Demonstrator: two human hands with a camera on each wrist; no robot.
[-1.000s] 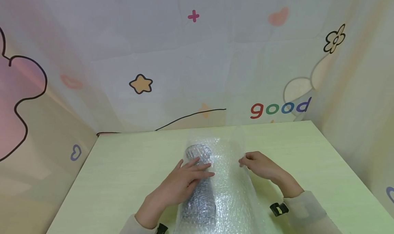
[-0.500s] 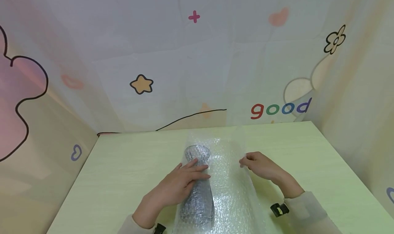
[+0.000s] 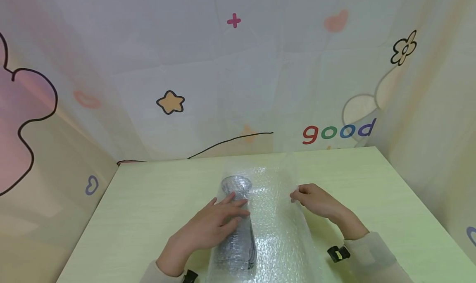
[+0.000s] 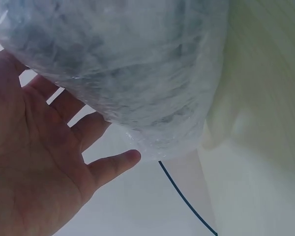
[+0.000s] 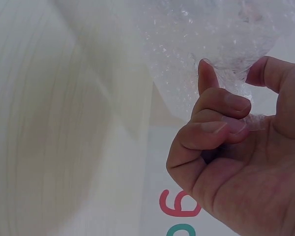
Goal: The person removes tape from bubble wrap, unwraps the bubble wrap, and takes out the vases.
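A sheet of clear bubble wrap (image 3: 277,233) lies lengthwise at the table's middle. Under its left part shows a long grey object (image 3: 236,250), narrower below a rounded far end; the plastic blurs what kind it is. My left hand (image 3: 212,225) rests across this object from the left, fingers spread and nearly straight. In the left wrist view, the fingertips of the left hand (image 4: 34,152) are against the covered bulge. On the other side my right hand (image 3: 320,200) pinches the sheet's right edge. Gathered film (image 5: 231,81) runs between thumb and curled fingers in the right wrist view.
The pale green table (image 3: 156,200) extends to both sides of the sheet. A printed curtain (image 3: 238,80) stands behind its far edge and at the sides. Black straps (image 3: 338,254) sit at the cuffs.
My left hand and the grey object have shifted slightly left under the sheet, and more of the object's near right side shows. The right hand stays almost still at the edge.
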